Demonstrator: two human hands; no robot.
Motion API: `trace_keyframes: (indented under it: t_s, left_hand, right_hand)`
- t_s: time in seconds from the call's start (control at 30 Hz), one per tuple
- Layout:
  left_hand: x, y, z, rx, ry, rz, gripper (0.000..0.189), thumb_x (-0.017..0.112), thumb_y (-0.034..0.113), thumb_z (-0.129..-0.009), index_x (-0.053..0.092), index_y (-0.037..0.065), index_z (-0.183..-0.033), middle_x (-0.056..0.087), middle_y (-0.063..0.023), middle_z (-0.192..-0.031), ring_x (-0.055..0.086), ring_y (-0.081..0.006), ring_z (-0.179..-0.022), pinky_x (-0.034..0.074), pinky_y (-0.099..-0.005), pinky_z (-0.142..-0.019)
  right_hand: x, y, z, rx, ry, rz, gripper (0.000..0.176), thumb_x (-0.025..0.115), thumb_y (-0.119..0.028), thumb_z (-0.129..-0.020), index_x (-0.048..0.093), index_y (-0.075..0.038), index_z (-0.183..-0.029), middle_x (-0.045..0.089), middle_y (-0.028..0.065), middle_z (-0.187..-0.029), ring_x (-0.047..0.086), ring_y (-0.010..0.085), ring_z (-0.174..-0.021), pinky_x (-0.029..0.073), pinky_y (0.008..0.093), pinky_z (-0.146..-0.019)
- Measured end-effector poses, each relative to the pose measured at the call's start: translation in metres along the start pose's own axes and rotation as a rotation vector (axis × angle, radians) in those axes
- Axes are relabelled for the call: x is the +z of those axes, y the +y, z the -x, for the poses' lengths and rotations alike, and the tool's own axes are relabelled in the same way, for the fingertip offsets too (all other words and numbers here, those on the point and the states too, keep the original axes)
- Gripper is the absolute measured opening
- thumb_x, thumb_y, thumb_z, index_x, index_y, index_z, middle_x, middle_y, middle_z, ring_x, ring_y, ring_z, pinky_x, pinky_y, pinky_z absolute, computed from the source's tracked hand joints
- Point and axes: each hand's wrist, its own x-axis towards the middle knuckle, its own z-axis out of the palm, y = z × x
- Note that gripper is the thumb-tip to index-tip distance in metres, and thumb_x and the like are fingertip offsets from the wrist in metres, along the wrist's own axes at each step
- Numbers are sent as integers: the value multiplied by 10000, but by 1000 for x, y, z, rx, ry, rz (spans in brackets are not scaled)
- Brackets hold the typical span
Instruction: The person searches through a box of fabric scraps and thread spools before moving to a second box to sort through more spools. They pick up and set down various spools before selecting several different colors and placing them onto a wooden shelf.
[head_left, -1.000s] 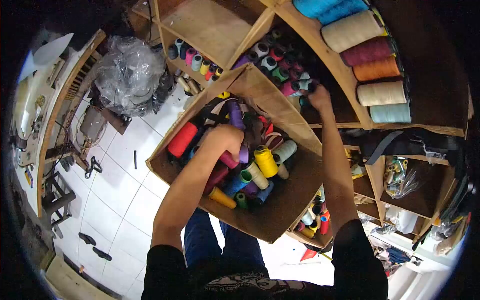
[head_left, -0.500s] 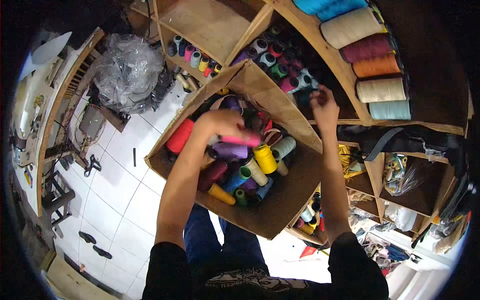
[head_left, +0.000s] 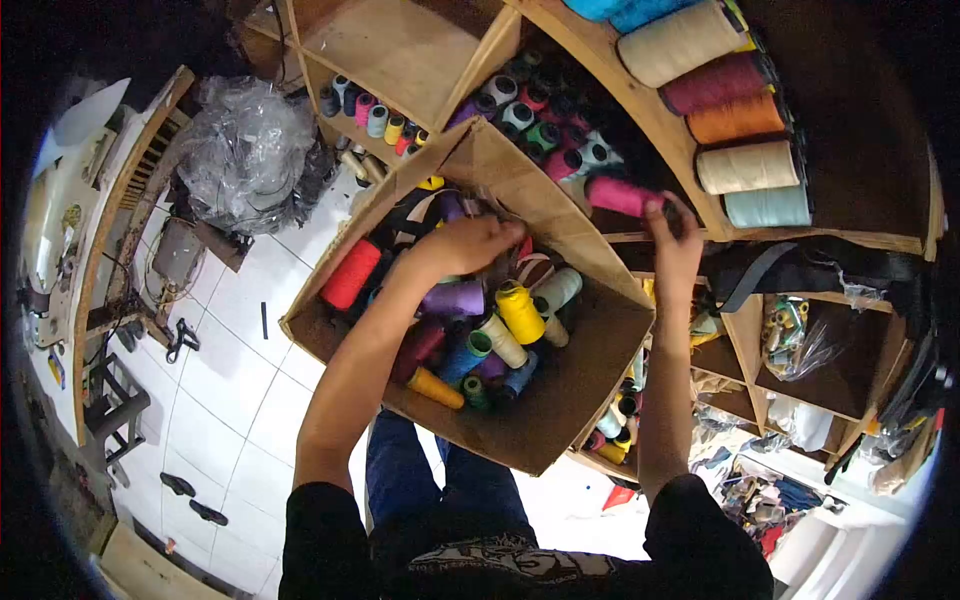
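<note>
An open cardboard box (head_left: 590, 375) in front of me holds a heap of thread spools, among them a red spool (head_left: 352, 273), a yellow spool (head_left: 520, 312), a purple spool (head_left: 453, 298) and an orange spool (head_left: 436, 388). My left hand (head_left: 468, 247) is inside the box above the heap, its fingers drawn together; what they grip, if anything, is hidden. Past the box's right wall, my right hand (head_left: 676, 232) holds a pink thread spool (head_left: 620, 196) by one end, in front of the shelf compartment with many spools.
A wooden shelf (head_left: 570, 50) stands behind the box, with large thread cones such as an orange cone (head_left: 735, 118) at upper right. Bundled clear plastic (head_left: 248, 140) lies at left. Sandals (head_left: 208, 512) are on the white tiled floor (head_left: 230, 390).
The pink spool at my left hand is gone from there, and a pink spool is now in my right hand. My left hand stays over the heap. The view has shifted slightly.
</note>
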Motion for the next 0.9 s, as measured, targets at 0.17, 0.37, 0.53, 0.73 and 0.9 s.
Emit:
trace_keyframes:
  t_s: [0.17, 0.37, 0.53, 0.73, 0.9]
  left_hand:
    - [12, 22, 25, -73, -371, -271, 435, 716, 312, -646, 628, 42, -975, 645, -182, -939, 624, -333, -893, 490, -402, -757]
    - [37, 11, 25, -44, -308, -444, 364, 723, 206, -606, 649, 51, -927, 652, -183, -930, 633, -326, -884, 510, -409, -770]
    - [30, 26, 28, -223, -384, -459, 322, 717, 162, -626, 670, 40, -919, 670, -145, -936, 649, -288, -903, 529, -395, -767]
    - [27, 26, 23, -211, -394, -471, 390, 760, 170, -598, 670, 51, -958, 670, -130, -953, 650, -278, -908, 530, -387, -769]
    - [25, 32, 22, -254, -444, -475, 454, 802, 181, -591, 676, 51, -1007, 667, -105, -1036, 640, -247, -971, 527, -375, -780]
  right_hand:
    - [12, 21, -39, -101, -132, 546, 439, 713, -343, -761, 619, -42, -1066, 653, 179, -974, 633, 294, -918, 479, 348, -783]
    - [46, 67, -79, -90, -258, 666, 392, 705, -287, -723, 633, -99, -1060, 646, 206, -963, 609, 340, -969, 479, 397, -805]
    - [33, -19, -49, 67, -455, 508, 429, 745, -231, -665, 635, -91, -1055, 655, 194, -920, 631, 336, -893, 492, 363, -779]
    - [78, -17, -47, -251, -406, 447, 350, 745, -155, -684, 651, -75, -1012, 652, 199, -883, 648, 322, -780, 497, 370, -705]
    - [110, 18, -54, -523, -308, 430, 311, 718, -104, -684, 653, -50, -983, 650, 195, -884, 641, 327, -759, 503, 357, -699]
